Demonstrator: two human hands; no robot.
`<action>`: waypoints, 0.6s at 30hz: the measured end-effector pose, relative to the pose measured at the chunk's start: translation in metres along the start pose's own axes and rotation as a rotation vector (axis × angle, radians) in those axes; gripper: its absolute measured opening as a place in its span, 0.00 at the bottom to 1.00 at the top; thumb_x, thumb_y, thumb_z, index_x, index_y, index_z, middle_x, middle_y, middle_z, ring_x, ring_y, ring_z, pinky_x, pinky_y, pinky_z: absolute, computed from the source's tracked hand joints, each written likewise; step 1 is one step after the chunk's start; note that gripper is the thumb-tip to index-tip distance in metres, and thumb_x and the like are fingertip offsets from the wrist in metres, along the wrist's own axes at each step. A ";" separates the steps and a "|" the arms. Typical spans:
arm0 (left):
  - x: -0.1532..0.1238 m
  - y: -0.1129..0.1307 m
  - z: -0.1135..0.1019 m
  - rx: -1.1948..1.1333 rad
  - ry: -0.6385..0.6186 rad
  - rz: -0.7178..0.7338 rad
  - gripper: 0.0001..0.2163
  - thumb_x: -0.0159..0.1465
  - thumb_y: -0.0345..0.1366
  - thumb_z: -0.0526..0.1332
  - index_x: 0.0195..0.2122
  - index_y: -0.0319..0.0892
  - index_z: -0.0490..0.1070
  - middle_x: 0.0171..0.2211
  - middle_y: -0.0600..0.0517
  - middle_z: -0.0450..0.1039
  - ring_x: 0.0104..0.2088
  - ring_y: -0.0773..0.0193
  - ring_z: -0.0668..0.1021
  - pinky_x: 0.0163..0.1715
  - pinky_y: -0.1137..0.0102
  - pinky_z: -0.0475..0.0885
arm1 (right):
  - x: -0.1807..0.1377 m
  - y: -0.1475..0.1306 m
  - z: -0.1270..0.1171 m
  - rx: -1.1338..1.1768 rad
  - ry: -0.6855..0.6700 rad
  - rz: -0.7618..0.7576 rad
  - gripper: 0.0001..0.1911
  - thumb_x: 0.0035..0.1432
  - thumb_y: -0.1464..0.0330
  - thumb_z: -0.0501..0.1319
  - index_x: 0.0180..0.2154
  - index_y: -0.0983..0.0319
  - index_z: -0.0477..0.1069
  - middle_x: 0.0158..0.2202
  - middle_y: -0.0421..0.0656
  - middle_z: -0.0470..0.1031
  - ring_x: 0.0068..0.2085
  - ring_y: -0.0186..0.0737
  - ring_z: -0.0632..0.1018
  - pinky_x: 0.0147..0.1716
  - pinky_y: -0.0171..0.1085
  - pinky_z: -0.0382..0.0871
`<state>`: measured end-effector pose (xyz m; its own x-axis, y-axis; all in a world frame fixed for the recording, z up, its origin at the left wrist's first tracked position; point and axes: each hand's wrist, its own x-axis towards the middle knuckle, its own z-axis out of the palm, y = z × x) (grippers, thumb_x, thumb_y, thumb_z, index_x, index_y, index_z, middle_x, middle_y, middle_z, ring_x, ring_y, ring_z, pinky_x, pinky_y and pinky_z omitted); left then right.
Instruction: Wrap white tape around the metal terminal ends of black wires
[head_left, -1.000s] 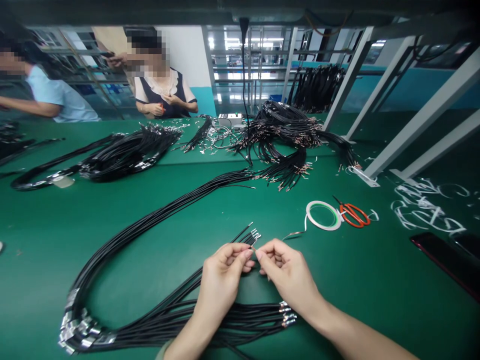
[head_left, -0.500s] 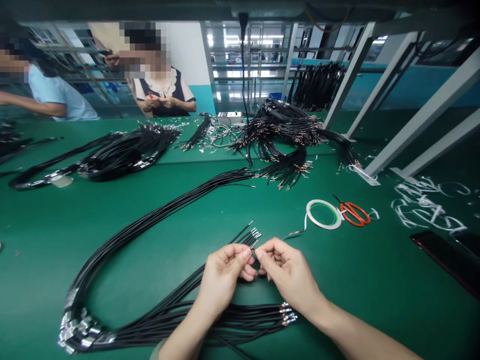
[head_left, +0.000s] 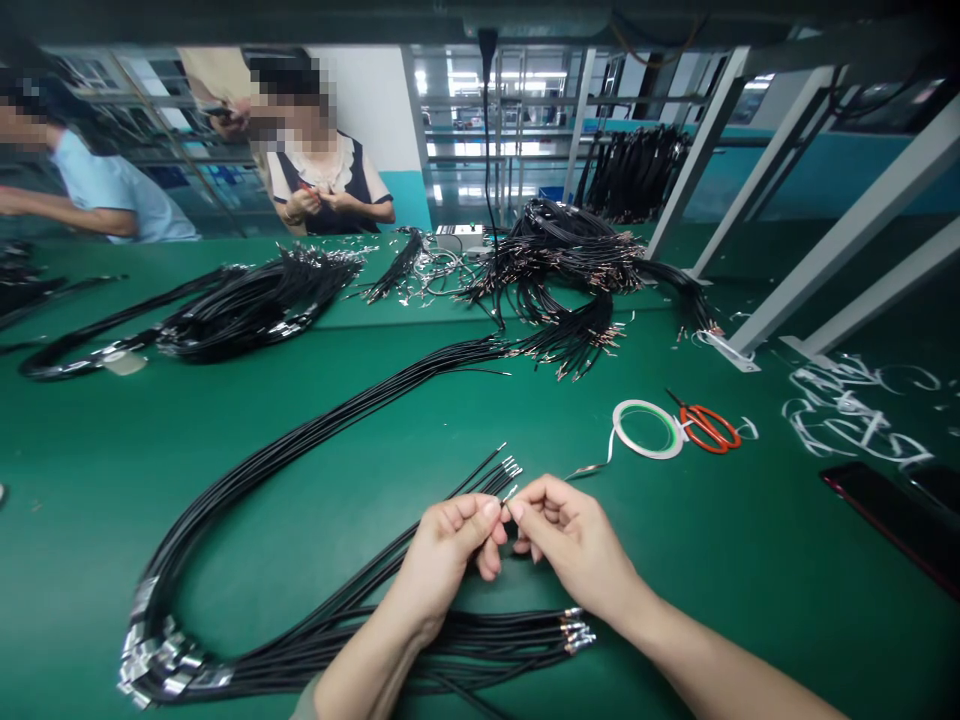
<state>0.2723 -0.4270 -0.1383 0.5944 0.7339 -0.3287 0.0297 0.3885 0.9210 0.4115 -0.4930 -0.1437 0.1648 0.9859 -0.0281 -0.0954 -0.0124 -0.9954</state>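
Observation:
My left hand (head_left: 442, 555) and my right hand (head_left: 570, 540) meet fingertip to fingertip low in the middle of the green table (head_left: 315, 480). Both are closed in a pinch on the metal-tipped end of a thin black wire (head_left: 507, 493). That wire lies among a few loose wire ends (head_left: 495, 470) pointing up and right. Under my wrists runs a long looped bundle of black wires (head_left: 247, 470), its taped ends at the lower left and its terminal ends (head_left: 577, 632) by my right forearm.
A roll of white tape (head_left: 646, 428) and orange-handled scissors (head_left: 709, 427) lie to the right. A dark phone (head_left: 892, 520) sits at the far right beside white scraps (head_left: 847, 420). More black wire heaps (head_left: 247, 300) fill the back; two people sit across the table.
My hands stay pinched together in nearly the same place; the left fingers have shifted slightly. The person opposite raised both hands toward the chest.

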 end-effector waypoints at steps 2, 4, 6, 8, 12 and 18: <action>0.000 -0.001 -0.002 -0.008 -0.023 -0.004 0.15 0.60 0.42 0.61 0.22 0.36 0.70 0.11 0.56 0.65 0.13 0.75 0.63 0.18 0.79 0.57 | 0.001 0.000 -0.002 0.004 -0.013 0.020 0.10 0.60 0.63 0.58 0.32 0.62 0.69 0.25 0.39 0.73 0.25 0.31 0.72 0.26 0.31 0.68; 0.001 -0.002 -0.003 -0.011 -0.044 -0.010 0.16 0.60 0.43 0.61 0.21 0.36 0.70 0.11 0.57 0.62 0.13 0.76 0.60 0.17 0.78 0.54 | 0.002 0.000 -0.004 0.007 -0.033 0.038 0.09 0.60 0.63 0.58 0.32 0.62 0.69 0.25 0.39 0.73 0.25 0.32 0.73 0.26 0.31 0.68; 0.001 -0.003 -0.003 -0.016 -0.063 -0.016 0.16 0.61 0.43 0.60 0.21 0.36 0.70 0.11 0.58 0.61 0.13 0.76 0.58 0.16 0.78 0.53 | 0.004 0.001 -0.006 0.019 -0.058 0.053 0.09 0.60 0.63 0.59 0.32 0.62 0.68 0.26 0.38 0.73 0.25 0.31 0.72 0.25 0.30 0.67; 0.001 -0.003 -0.002 -0.030 -0.074 -0.014 0.16 0.61 0.42 0.60 0.22 0.36 0.70 0.11 0.58 0.61 0.13 0.76 0.58 0.16 0.79 0.52 | 0.005 0.003 -0.005 0.056 -0.068 0.072 0.07 0.59 0.64 0.59 0.33 0.62 0.68 0.27 0.37 0.72 0.23 0.29 0.71 0.25 0.30 0.67; 0.001 -0.003 0.000 -0.057 -0.094 0.008 0.14 0.62 0.41 0.60 0.24 0.36 0.70 0.12 0.58 0.62 0.14 0.77 0.59 0.17 0.79 0.54 | 0.009 0.008 0.000 0.165 -0.067 0.139 0.08 0.59 0.64 0.59 0.31 0.62 0.68 0.25 0.35 0.70 0.21 0.26 0.69 0.22 0.28 0.66; 0.004 0.000 -0.003 -0.065 -0.006 -0.007 0.10 0.56 0.39 0.66 0.32 0.36 0.73 0.19 0.56 0.70 0.16 0.76 0.68 0.18 0.80 0.63 | 0.016 0.013 -0.010 0.146 0.147 0.084 0.13 0.57 0.58 0.60 0.32 0.62 0.67 0.23 0.35 0.69 0.19 0.28 0.66 0.23 0.33 0.71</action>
<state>0.2726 -0.4228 -0.1403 0.5991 0.7278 -0.3337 -0.0181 0.4290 0.9031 0.4227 -0.4792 -0.1580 0.2902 0.9475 -0.1343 -0.2544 -0.0590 -0.9653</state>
